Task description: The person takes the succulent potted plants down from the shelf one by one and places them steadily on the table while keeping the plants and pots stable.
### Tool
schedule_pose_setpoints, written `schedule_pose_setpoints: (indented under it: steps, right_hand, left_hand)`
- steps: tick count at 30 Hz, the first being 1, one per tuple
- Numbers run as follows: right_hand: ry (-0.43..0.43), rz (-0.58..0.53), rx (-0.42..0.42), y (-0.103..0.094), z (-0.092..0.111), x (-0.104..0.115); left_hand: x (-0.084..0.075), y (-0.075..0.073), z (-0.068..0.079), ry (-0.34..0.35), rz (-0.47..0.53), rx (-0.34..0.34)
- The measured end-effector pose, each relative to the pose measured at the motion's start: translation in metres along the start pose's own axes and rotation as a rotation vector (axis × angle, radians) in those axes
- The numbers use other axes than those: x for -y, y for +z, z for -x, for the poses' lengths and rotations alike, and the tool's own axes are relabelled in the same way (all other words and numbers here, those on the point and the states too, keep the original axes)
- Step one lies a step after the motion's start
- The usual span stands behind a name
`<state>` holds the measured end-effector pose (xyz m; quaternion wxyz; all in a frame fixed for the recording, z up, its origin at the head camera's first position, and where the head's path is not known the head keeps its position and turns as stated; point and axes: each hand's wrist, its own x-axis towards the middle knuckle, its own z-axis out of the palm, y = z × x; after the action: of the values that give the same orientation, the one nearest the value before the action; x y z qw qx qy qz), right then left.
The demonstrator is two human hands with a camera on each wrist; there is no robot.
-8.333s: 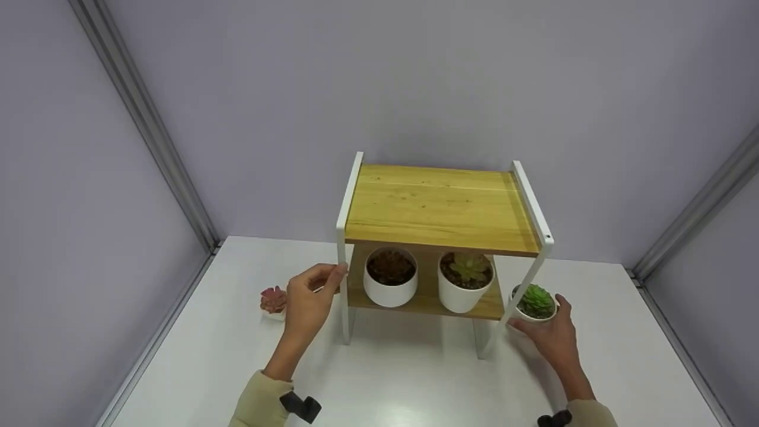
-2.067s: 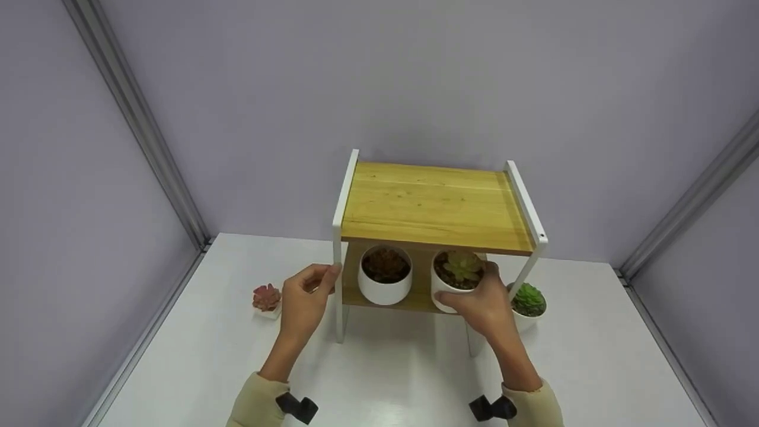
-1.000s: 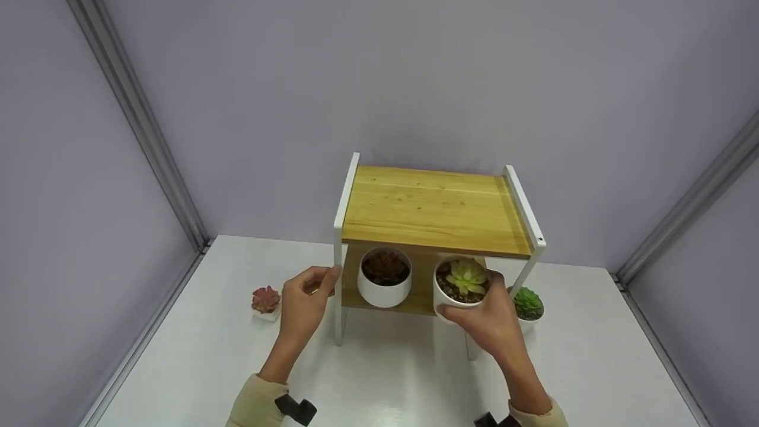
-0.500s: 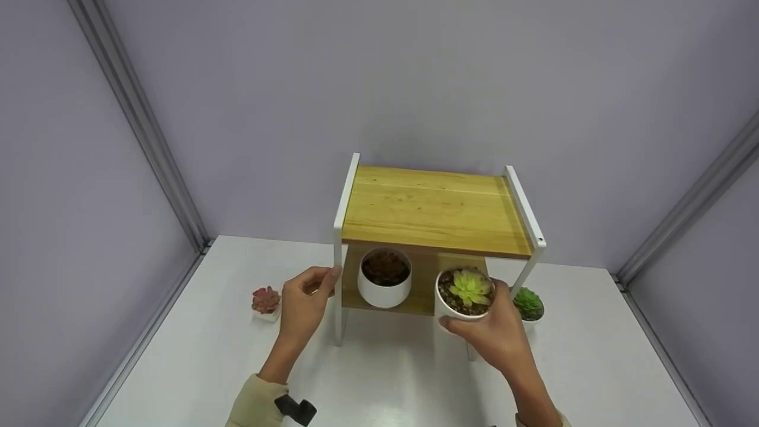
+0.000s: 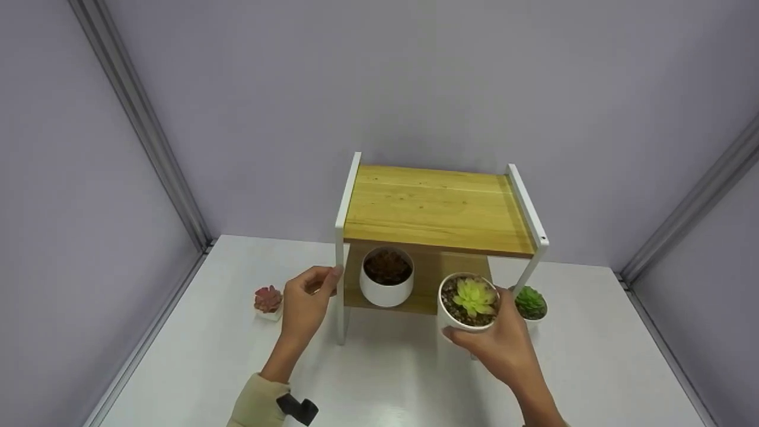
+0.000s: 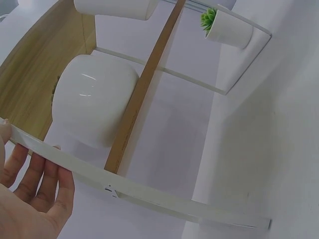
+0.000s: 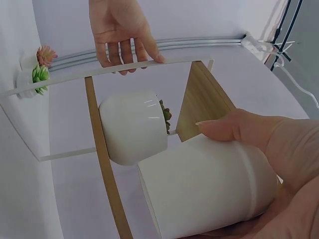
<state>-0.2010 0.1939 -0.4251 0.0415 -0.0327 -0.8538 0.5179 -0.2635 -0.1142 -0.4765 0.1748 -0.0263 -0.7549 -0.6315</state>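
My right hand (image 5: 507,341) grips a white pot with a yellow-green succulent (image 5: 474,296), thumb on the near side. The pot hangs in front of the lower shelf board's right part, its top tilted toward the head camera. With thumb and fingers, my left hand (image 5: 305,305) holds the white left front leg (image 5: 341,317) of a two-tier wooden shelf (image 5: 439,207); the left wrist view shows the fingers around the white bar (image 6: 84,167). On the lower board stands a white pot with a dark brown-red succulent (image 5: 388,268). The held pot's white wall (image 7: 204,184) fills the right wrist view's front.
A green succulent in a white pot (image 5: 531,303) stands on the white table (image 5: 599,356) beyond the shelf's right leg. Left of the shelf is a small pink succulent (image 5: 268,299); the right wrist view shows a green succulent (image 7: 40,74) beside it. Walls enclose the table.
Earlier my right hand was at the green succulent on the right. It took hold of the yellow-green succulent's pot and has drawn it forward off the lower board. The left hand stays on the leg.
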Motion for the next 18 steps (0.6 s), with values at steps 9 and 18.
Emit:
schedule_pose_setpoints:
  steps: [9,18]
  right_hand:
    - [-0.001,0.067,0.004,-0.007,0.01,-0.003]
    - [0.038,0.119,0.022,-0.012,0.02,-0.011]
  left_hand:
    - [0.0,0.001,-0.001,-0.015,0.007,-0.004]
    - [0.001,0.0,0.0,-0.002,0.002,-0.007]
